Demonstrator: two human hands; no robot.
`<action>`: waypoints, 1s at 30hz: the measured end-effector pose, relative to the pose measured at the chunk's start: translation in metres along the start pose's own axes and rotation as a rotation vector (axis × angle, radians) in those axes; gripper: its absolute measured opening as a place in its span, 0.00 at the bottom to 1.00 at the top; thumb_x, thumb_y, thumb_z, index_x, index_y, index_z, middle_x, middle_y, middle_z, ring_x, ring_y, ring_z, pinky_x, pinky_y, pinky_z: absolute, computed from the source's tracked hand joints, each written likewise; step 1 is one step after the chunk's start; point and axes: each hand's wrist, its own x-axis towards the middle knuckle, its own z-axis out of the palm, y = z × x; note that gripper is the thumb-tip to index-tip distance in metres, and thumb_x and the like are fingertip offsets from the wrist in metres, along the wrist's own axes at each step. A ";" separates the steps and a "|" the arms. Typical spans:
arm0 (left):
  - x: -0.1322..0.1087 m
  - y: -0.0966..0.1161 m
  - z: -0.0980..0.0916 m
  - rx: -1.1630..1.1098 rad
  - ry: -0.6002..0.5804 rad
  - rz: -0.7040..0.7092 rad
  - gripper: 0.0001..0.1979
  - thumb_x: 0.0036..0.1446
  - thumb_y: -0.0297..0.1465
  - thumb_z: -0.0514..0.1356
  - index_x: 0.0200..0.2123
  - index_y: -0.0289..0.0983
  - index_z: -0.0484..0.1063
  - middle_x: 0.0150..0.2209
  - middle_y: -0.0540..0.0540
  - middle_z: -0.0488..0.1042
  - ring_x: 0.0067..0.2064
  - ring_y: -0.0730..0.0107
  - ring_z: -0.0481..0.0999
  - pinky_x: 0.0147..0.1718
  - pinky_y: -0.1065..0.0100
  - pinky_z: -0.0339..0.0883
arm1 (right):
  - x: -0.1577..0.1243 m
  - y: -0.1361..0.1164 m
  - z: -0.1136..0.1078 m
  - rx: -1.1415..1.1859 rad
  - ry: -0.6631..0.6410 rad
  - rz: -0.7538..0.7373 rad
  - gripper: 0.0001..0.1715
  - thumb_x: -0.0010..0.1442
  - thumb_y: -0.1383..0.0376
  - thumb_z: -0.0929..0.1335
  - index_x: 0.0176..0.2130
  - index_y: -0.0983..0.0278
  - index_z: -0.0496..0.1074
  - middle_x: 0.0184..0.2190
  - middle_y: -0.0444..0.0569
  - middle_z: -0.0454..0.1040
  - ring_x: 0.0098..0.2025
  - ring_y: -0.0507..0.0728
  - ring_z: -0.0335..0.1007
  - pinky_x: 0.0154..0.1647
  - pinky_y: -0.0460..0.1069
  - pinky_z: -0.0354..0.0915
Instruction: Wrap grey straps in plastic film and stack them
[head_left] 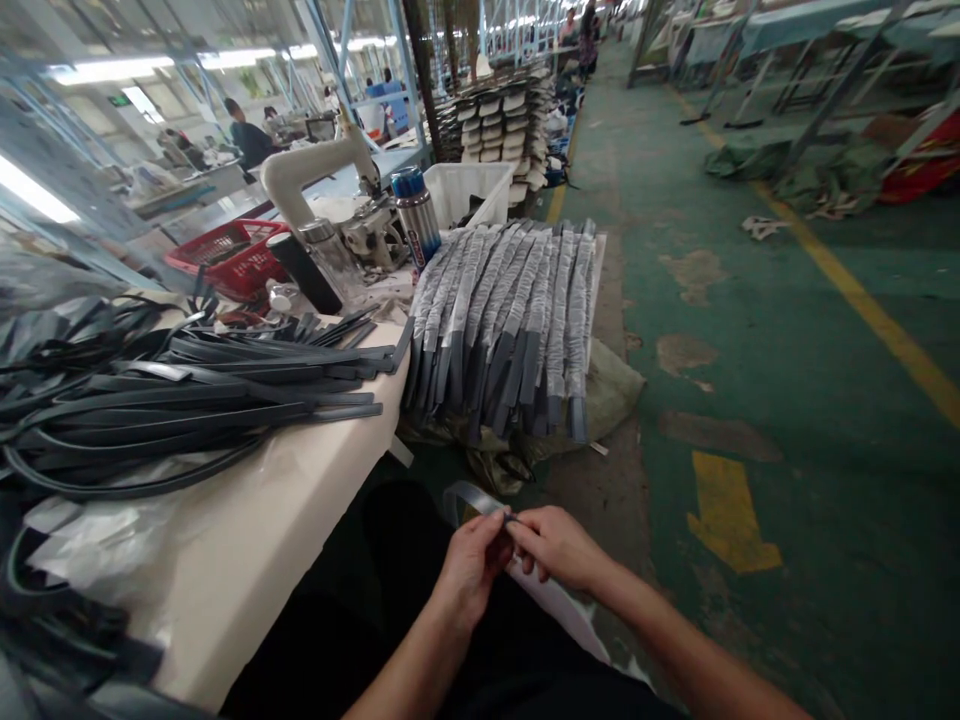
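Low over my lap, my left hand (pixel 471 562) and my right hand (pixel 559 547) meet fingertip to fingertip, both pinched on a thin grey strap (pixel 469 497). The strap loops up and to the left from the pinch; a pale strip runs down to the right under my right wrist. A loose heap of dark straps (pixel 187 395) lies on the white table (pixel 300 500) to my left. Wrapped bundles of grey straps (pixel 510 320) hang in a stack ahead of my hands.
A white sewing machine (pixel 322 175), a blue-capped flask (pixel 417 215), a black cup, a red basket (pixel 225 255) and a white bin (pixel 472 190) stand behind the table. Green floor with yellow lines spreads right. People work at far benches.
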 end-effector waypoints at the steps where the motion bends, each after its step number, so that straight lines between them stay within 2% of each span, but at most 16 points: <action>1: -0.001 0.000 0.001 0.001 -0.006 0.002 0.12 0.46 0.32 0.72 0.32 0.29 0.79 0.26 0.44 0.78 0.27 0.72 0.76 0.27 0.74 0.68 | 0.004 -0.002 0.001 0.001 -0.002 -0.007 0.24 0.65 0.55 0.58 0.27 0.65 0.71 0.21 0.47 0.77 0.17 0.49 0.68 0.18 0.41 0.60; 3: 0.001 0.007 -0.004 -0.010 0.029 0.026 0.11 0.47 0.32 0.72 0.32 0.31 0.79 0.28 0.45 0.79 0.29 0.72 0.77 0.28 0.74 0.69 | 0.004 -0.004 -0.001 -0.014 -0.007 -0.022 0.23 0.65 0.54 0.60 0.29 0.65 0.71 0.23 0.47 0.78 0.18 0.50 0.70 0.19 0.41 0.60; 6: 0.005 0.024 -0.015 -0.032 0.116 0.062 0.08 0.51 0.31 0.69 0.35 0.34 0.79 0.35 0.45 0.81 0.33 0.74 0.78 0.31 0.76 0.69 | -0.016 -0.004 -0.012 -0.062 -0.004 -0.014 0.18 0.63 0.57 0.63 0.27 0.64 0.71 0.21 0.46 0.78 0.18 0.50 0.70 0.18 0.41 0.58; 8: 0.005 0.028 -0.016 -0.036 0.127 0.056 0.07 0.54 0.30 0.67 0.36 0.35 0.78 0.36 0.45 0.81 0.33 0.74 0.78 0.31 0.76 0.70 | -0.027 -0.003 -0.019 -0.094 0.013 0.007 0.19 0.63 0.58 0.62 0.25 0.64 0.70 0.19 0.45 0.76 0.17 0.50 0.69 0.17 0.41 0.57; 11: 0.000 0.018 -0.007 -0.026 0.068 0.007 0.06 0.54 0.30 0.67 0.35 0.33 0.78 0.33 0.45 0.81 0.33 0.73 0.79 0.31 0.75 0.70 | -0.025 -0.008 -0.019 -0.130 0.053 -0.004 0.20 0.64 0.59 0.60 0.25 0.64 0.69 0.18 0.45 0.75 0.15 0.50 0.67 0.16 0.42 0.57; 14: -0.008 0.007 0.005 -0.018 0.001 -0.037 0.06 0.52 0.30 0.68 0.31 0.31 0.78 0.27 0.46 0.80 0.28 0.73 0.77 0.28 0.75 0.68 | -0.009 -0.021 -0.011 -0.163 0.098 -0.076 0.22 0.65 0.57 0.60 0.25 0.64 0.70 0.20 0.45 0.75 0.19 0.51 0.69 0.22 0.43 0.61; 15: -0.010 0.006 0.007 -0.020 -0.010 -0.042 0.06 0.52 0.29 0.69 0.30 0.31 0.78 0.26 0.46 0.79 0.28 0.74 0.77 0.28 0.75 0.68 | -0.006 -0.024 -0.010 -0.163 0.114 -0.113 0.22 0.66 0.57 0.60 0.27 0.64 0.71 0.23 0.46 0.76 0.22 0.52 0.70 0.25 0.44 0.63; 17: -0.011 0.011 0.005 -0.035 -0.014 -0.039 0.06 0.54 0.30 0.67 0.31 0.32 0.78 0.27 0.46 0.80 0.29 0.74 0.78 0.29 0.75 0.69 | -0.006 -0.025 -0.009 -0.096 0.152 -0.226 0.19 0.67 0.56 0.60 0.37 0.63 0.74 0.31 0.47 0.78 0.29 0.53 0.73 0.32 0.46 0.67; 20: -0.010 0.023 -0.005 -0.058 -0.008 -0.033 0.07 0.57 0.31 0.65 0.36 0.32 0.78 0.35 0.43 0.81 0.35 0.71 0.79 0.34 0.74 0.70 | -0.016 -0.010 -0.014 0.026 0.238 -0.426 0.21 0.70 0.58 0.57 0.56 0.61 0.67 0.48 0.52 0.76 0.39 0.55 0.76 0.45 0.50 0.70; 22: -0.010 0.026 -0.009 -0.071 -0.013 -0.039 0.08 0.57 0.32 0.65 0.38 0.32 0.78 0.37 0.42 0.82 0.37 0.69 0.80 0.35 0.72 0.70 | -0.020 0.003 -0.018 -0.076 0.280 -0.585 0.22 0.69 0.60 0.60 0.61 0.60 0.63 0.58 0.56 0.69 0.52 0.58 0.72 0.54 0.54 0.67; 24: -0.012 0.024 -0.010 -0.081 -0.029 -0.049 0.08 0.56 0.31 0.66 0.37 0.32 0.78 0.36 0.42 0.81 0.35 0.70 0.79 0.35 0.72 0.70 | -0.017 0.011 -0.018 -0.267 0.285 -0.748 0.25 0.67 0.62 0.64 0.62 0.57 0.63 0.63 0.56 0.63 0.61 0.61 0.64 0.60 0.57 0.63; 25: -0.013 0.021 -0.009 -0.083 -0.046 -0.053 0.08 0.55 0.31 0.66 0.36 0.31 0.78 0.35 0.42 0.81 0.34 0.70 0.79 0.34 0.72 0.69 | -0.013 0.011 -0.016 -0.342 0.281 -0.822 0.24 0.66 0.63 0.65 0.61 0.55 0.65 0.64 0.55 0.63 0.62 0.62 0.62 0.60 0.58 0.62; 28: -0.019 0.012 -0.007 -0.106 -0.135 -0.044 0.08 0.53 0.30 0.68 0.35 0.31 0.78 0.33 0.43 0.81 0.33 0.70 0.78 0.34 0.71 0.69 | 0.004 0.005 -0.006 -0.377 0.300 -0.946 0.16 0.68 0.61 0.63 0.54 0.52 0.72 0.59 0.52 0.70 0.60 0.61 0.66 0.59 0.59 0.63; 30: -0.024 0.009 -0.006 -0.166 -0.195 -0.023 0.08 0.52 0.30 0.68 0.34 0.32 0.78 0.33 0.44 0.80 0.35 0.67 0.78 0.36 0.67 0.70 | 0.014 -0.002 0.000 -0.289 0.305 -0.974 0.18 0.70 0.56 0.60 0.52 0.54 0.74 0.57 0.53 0.73 0.57 0.61 0.68 0.57 0.58 0.64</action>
